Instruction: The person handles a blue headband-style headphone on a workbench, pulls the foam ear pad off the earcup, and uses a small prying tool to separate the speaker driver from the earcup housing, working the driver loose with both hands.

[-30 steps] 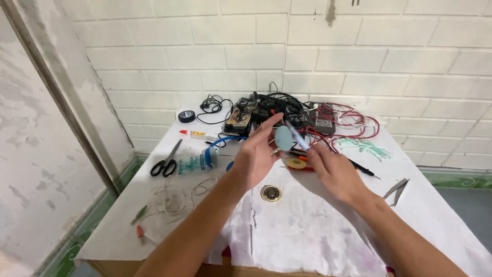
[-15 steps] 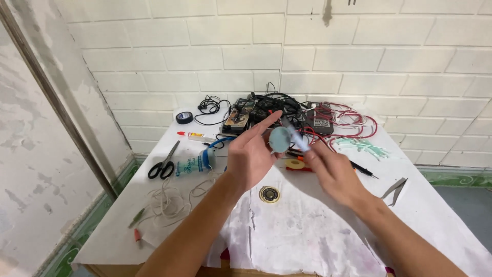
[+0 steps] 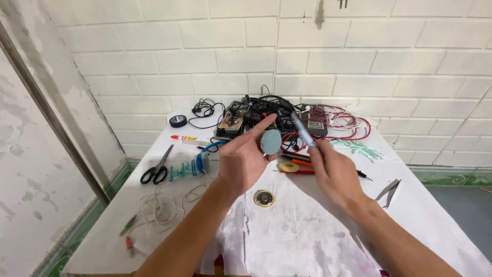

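Note:
My left hand [image 3: 243, 156] is raised over the table's middle and holds a small round pale-blue disc [image 3: 270, 142] between thumb and fingers, index finger stretched out. My right hand [image 3: 330, 169] grips a slim grey-blue pen-like tool [image 3: 302, 129], its tip pointing up and left, close to the disc but apart from it. Below both hands a small round speaker [image 3: 264, 198] lies flat on the white table cover [image 3: 287, 241].
Black-handled scissors [image 3: 158, 168], a blue-capped tube [image 3: 188, 168], a roll of black tape [image 3: 178, 121], a yellow tape roll [image 3: 289, 166], tweezers [image 3: 388, 189], loose white wire [image 3: 164, 208], and a heap of circuit boards and red and black wires [image 3: 287, 115] against the white brick wall.
Both hands have risen slightly. The tool in my right hand has drawn away from the disc and now tilts up beside it.

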